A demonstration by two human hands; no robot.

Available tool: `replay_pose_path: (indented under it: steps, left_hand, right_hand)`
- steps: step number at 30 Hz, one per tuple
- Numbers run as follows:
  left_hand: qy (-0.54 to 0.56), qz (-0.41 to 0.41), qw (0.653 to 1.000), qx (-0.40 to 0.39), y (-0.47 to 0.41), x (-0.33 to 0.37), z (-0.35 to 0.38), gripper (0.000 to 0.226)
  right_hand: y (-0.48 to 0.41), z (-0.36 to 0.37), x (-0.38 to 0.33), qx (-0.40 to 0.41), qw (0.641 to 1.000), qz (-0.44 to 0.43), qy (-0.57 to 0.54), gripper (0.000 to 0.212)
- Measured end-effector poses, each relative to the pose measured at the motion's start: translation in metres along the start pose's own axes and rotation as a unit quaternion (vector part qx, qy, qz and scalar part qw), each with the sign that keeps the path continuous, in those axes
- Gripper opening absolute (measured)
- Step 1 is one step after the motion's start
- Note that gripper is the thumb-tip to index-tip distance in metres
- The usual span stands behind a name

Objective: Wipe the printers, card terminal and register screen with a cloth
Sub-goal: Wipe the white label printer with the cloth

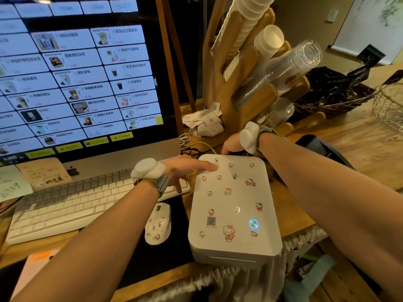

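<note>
The register screen (72, 73) fills the upper left of your view, lit with rows of white menu tiles, its silver chin rising just behind the white keyboard (87, 201) on the wooden counter (349, 149). To the right of the screen stands a wooden cup rack (242, 88) holding stacks of paper cups (248, 20) and clear plastic cups (292, 62), with a pile of receipts (205, 123) at its foot. Below that, in front of you, sits the white printer (233, 205), its lid dotted with cartoon cat stickers and a blue ring light (253, 224) glowing near its front right corner. A dark device (320, 147) lies on the counter to the right of your right forearm, mostly hidden by it. A white mouse (158, 223) with the same stickers rests just beside the printer's left edge, on a dark mat.

Your left hand (185, 171) is spread open and holds nothing; its index finger lies stretched out on the far left corner of the printer lid. Your right hand (232, 146) reaches down behind the printer's back edge, where the cables run; its fingers are hidden, so you cannot tell how far it is open or whether it grips anything. Both wrists wear a white padded band
</note>
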State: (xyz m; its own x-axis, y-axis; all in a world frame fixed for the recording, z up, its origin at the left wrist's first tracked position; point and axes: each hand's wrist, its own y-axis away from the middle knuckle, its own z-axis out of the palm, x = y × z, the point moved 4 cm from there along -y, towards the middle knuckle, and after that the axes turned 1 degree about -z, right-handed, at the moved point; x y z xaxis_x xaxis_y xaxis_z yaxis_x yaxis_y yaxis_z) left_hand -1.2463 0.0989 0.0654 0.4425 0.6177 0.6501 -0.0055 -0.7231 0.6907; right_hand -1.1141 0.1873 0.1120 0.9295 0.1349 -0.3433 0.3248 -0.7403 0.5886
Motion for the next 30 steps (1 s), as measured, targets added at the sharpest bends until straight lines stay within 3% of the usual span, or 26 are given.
replay_pose_path:
  steps: [3, 4, 9, 13, 16, 20, 24, 28, 30]
  left_hand:
    - [-0.008, 0.001, 1.0, 0.008, -0.001, 0.0, -0.001, 0.071]
    - [-0.01, -0.001, 1.0, 0.01, 0.0, 0.0, -0.002, 0.075]
    - [-0.005, -0.012, 1.0, 0.008, 0.001, 0.0, 0.0, 0.082]
    - [0.0, -0.016, 1.0, 0.008, 0.0, 0.0, 0.0, 0.084]
    - [-0.004, -0.022, 1.0, 0.01, 0.002, 0.0, 0.001, 0.072]
    - [-0.009, -0.017, 0.999, 0.027, 0.0, 0.0, -0.001, 0.091]
    - [-0.006, -0.022, 0.999, 0.031, 0.004, 0.001, 0.0, 0.092]
    - [-0.006, -0.021, 0.999, 0.025, 0.004, 0.001, 0.001, 0.094]
    - [-0.008, -0.022, 0.999, 0.025, 0.005, 0.002, 0.002, 0.094]
  right_hand:
    - [0.001, 0.002, -0.016, -0.047, 0.989, -0.015, -0.139, 0.014]
    - [0.004, 0.001, -0.02, -0.047, 0.989, -0.016, -0.14, 0.014]
    - [0.001, 0.002, -0.003, 0.012, 0.999, 0.03, -0.028, 0.017]
    - [0.006, 0.003, -0.01, -0.025, 0.992, 0.005, -0.125, 0.015]
    - [0.005, 0.002, 0.001, -0.002, 0.996, 0.042, -0.077, 0.016]
    - [0.006, 0.003, -0.017, -0.034, 0.99, -0.006, -0.136, 0.014]
    - [-0.004, 0.003, 0.002, 0.042, 0.997, 0.035, -0.049, 0.028]
    - [0.002, 0.008, -0.007, -0.01, 0.995, 0.005, -0.102, 0.018]
    - [0.002, 0.006, -0.004, -0.003, 0.999, 0.0, -0.037, 0.021]
